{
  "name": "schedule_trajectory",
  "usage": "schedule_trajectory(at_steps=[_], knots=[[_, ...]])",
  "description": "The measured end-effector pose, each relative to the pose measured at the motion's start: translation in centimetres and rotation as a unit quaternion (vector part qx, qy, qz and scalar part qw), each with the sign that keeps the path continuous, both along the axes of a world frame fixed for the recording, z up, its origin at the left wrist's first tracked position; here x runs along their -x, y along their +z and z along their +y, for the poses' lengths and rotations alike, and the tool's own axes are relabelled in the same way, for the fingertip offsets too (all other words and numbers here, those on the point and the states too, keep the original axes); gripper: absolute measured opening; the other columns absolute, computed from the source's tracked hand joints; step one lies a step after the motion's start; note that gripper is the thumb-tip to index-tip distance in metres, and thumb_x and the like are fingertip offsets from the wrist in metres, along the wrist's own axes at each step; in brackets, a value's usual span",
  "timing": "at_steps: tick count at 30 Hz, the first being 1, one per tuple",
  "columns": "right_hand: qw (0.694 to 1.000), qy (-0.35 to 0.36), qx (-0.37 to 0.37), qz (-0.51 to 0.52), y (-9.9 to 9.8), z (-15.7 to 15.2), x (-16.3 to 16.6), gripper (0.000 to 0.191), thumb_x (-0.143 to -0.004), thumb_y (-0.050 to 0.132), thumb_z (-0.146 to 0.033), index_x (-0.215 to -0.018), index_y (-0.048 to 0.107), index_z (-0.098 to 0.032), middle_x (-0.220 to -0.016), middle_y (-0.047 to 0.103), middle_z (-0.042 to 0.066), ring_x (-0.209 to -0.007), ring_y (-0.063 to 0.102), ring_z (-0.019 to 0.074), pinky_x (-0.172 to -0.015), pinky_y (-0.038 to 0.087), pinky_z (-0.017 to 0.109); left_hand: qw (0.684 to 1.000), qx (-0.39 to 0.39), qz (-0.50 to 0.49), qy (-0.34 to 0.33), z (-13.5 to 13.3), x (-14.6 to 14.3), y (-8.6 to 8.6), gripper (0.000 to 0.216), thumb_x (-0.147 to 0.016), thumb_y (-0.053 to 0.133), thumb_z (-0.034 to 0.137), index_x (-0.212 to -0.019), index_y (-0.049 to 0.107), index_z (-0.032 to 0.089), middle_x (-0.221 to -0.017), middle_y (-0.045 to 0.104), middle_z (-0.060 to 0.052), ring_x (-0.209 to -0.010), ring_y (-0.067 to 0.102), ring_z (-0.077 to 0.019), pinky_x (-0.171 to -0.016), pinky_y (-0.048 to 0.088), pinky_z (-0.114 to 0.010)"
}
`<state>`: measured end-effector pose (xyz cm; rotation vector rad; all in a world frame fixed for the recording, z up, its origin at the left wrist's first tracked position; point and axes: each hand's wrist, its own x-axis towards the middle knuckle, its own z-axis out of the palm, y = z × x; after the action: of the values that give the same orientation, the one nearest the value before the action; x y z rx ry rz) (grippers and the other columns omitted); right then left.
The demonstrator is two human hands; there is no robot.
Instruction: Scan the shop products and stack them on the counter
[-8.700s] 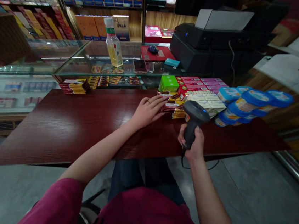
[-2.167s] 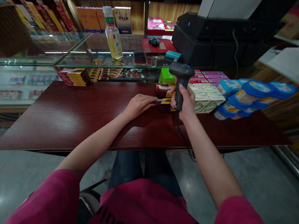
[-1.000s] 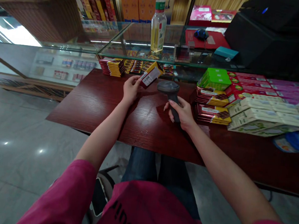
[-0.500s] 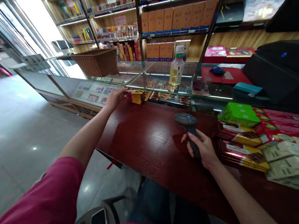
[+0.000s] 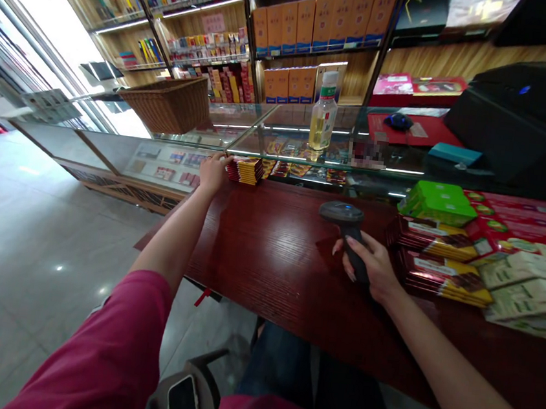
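My right hand [image 5: 369, 263] is wrapped round the grip of a dark barcode scanner [image 5: 344, 222] whose head rests just above the dark wooden table [image 5: 272, 256]. My left hand [image 5: 212, 171] reaches to the table's far left corner and touches the side of a stack of red and yellow chocolate bars [image 5: 245, 170]; its fingers are curled against the stack. To the right of the scanner lie two piles of similar bars [image 5: 437, 261], with a green box [image 5: 436, 202] behind them.
A glass counter [image 5: 308, 149] runs behind the table, carrying a bottle [image 5: 323, 112] of yellow liquid, a red mat with a mouse [image 5: 399, 121], and a black printer [image 5: 524, 133]. Pale packs [image 5: 527, 290] sit at the right. A wicker basket [image 5: 169, 102] stands left. Shelves fill the back.
My left hand picked a bar from the right piles, held it before the scanner, then carried it to the far-left stack, where it now rests. The view swung left.
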<state>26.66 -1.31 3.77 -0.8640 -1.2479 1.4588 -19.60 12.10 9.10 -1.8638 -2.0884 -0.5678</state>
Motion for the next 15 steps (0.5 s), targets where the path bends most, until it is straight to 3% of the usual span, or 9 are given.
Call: schedule_trajectory(at_steps=[4,7,10,13,15], knots=[[1.0,-0.007,0.001,0.019,-0.2,0.0,0.0,0.044,-0.083,0.089,-0.057,-0.092,0.068,-0.02,-0.084,0.076,0.003,-0.037,0.052,0.0074,-0.031,0.038,0.021,0.992,-0.077,-0.094,0.019,-0.7,-3.3,-0.9,0.061,-0.093,0.053,0.012,-0.152,0.066,0.02,-0.164,0.055,-0.022,-0.151,0.051,-0.0469,-0.119,0.042,-0.071],[0.998,-0.016,-0.003,0.057,0.2,-0.3,-0.1,0.046,-0.083,0.088,-0.06,-0.092,0.065,-0.021,-0.085,0.075,0.002,-0.039,0.051,0.0067,-0.031,0.038,0.021,0.978,-0.137,-0.155,-0.023,-1.8,-9.2,-2.6,0.062,-0.093,0.057,0.016,-0.154,0.061,0.017,-0.164,0.054,-0.024,-0.154,0.047,-0.0446,-0.124,0.04,-0.068],[0.993,-0.044,-0.022,0.107,0.7,-0.9,-0.7,0.047,-0.082,0.088,-0.059,-0.101,0.062,-0.024,-0.084,0.074,-0.002,-0.039,0.049,0.0064,-0.032,0.038,0.021,0.96,-0.118,-0.159,-0.201,-4.0,-18.1,-5.0,0.052,-0.096,0.06,0.02,-0.148,0.064,0.019,-0.152,0.065,-0.018,-0.145,0.056,-0.0359,-0.127,0.042,-0.057],[0.987,-0.09,-0.046,0.121,1.0,-2.1,-2.3,0.047,-0.084,0.086,-0.06,-0.101,0.059,-0.025,-0.082,0.073,-0.004,-0.038,0.048,0.0058,-0.031,0.037,0.02,0.911,-0.072,-0.137,-0.382,-7.0,-27.6,-6.5,0.05,-0.101,0.061,0.024,-0.151,0.061,0.018,-0.151,0.067,-0.016,-0.142,0.059,-0.0314,-0.126,0.046,-0.05],[0.985,-0.118,-0.055,0.112,0.8,-3.4,-3.9,0.046,-0.085,0.086,-0.059,-0.101,0.059,-0.026,-0.082,0.073,-0.005,-0.038,0.048,0.0056,-0.031,0.037,0.02,0.879,-0.047,-0.11,-0.462,-8.8,-32.9,-6.8,0.049,-0.104,0.06,0.028,-0.151,0.061,0.014,-0.151,0.066,-0.018,-0.145,0.058,-0.031,-0.125,0.047,-0.048]])
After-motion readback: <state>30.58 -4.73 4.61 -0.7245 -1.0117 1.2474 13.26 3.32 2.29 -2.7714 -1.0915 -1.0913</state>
